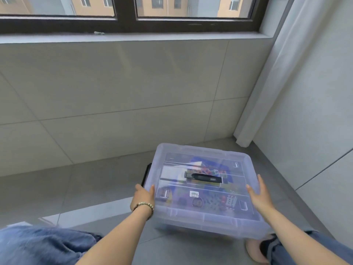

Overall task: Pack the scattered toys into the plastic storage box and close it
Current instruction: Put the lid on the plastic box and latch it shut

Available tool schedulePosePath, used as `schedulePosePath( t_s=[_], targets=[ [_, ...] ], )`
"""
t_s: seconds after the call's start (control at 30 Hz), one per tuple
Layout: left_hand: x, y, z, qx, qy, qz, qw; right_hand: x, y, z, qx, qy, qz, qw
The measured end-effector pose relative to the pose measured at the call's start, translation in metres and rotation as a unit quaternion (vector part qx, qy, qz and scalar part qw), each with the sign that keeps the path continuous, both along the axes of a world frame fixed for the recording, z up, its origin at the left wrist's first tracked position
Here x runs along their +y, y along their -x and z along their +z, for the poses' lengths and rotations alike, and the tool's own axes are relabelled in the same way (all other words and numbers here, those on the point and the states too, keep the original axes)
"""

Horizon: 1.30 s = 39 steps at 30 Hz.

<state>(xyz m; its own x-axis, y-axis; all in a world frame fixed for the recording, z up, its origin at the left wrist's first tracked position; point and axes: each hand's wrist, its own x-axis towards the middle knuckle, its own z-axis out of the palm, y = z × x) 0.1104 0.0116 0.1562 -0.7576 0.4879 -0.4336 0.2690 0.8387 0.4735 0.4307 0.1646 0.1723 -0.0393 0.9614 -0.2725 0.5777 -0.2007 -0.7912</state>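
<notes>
The plastic storage box (206, 220) sits low in front of me, between my knees, over the grey tiled floor (95, 184) near the wall below the window (126, 16). I cannot tell whether its base rests on the floor. Its clear lid (202, 155) is on. The box's long axis runs across me from left to right, and the black carry handle (203, 177) in the middle of the lid lies along that same line. A black latch (146, 175) points out from the left short end. Coloured toys (208, 172) show dimly through the lid.

My left hand (144, 196), with a bead bracelet (144, 205) on the wrist, grips the left end, thumb on the lid's rim and fingers wrapped down the side. My right hand (257, 196) lies flat against the right end, fingers straight and together. A pale curtain (267, 83) hangs to the right.
</notes>
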Motion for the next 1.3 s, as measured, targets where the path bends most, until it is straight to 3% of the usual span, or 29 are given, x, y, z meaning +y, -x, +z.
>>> schedulePosePath(
  t_s=[0.13, 0.47, 0.67, 0.73, 0.87, 1.0, 1.13, 1.3],
  targets=[
    [0.0, 0.008, -0.006, 0.004, -0.009, -0.038, 0.999, -0.009, -0.012, -0.009, 0.005, 0.017, -0.032, 0.999],
    [-0.013, -0.001, -0.014, 0.004, 0.009, -0.026, 1.0, -0.028, -0.021, -0.025, 0.033, 0.05, -0.072, 0.996],
    [-0.001, 0.018, -0.017, -0.144, -0.04, 0.113, 0.982, -0.025, -0.033, -0.037, 0.076, 0.147, -0.202, 0.965],
    [-0.001, 0.018, -0.023, -0.179, -0.052, 0.13, 0.974, -0.027, -0.032, -0.04, 0.066, 0.106, -0.186, 0.975],
    [-0.001, 0.009, -0.027, -0.129, -0.109, 0.168, 0.971, -0.032, -0.028, -0.034, -0.005, -0.026, -0.155, 0.988],
    [-0.001, 0.001, -0.02, -0.079, -0.113, 0.161, 0.977, -0.031, -0.027, -0.03, 0.032, -0.009, -0.098, 0.995],
    [-0.002, -0.003, -0.016, -0.062, -0.129, 0.159, 0.977, -0.032, -0.024, -0.027, -0.029, -0.013, -0.09, 0.995],
    [-0.004, -0.005, -0.013, -0.032, -0.174, 0.131, 0.976, -0.034, -0.022, -0.024, -0.007, -0.009, -0.096, 0.995]
  ],
)
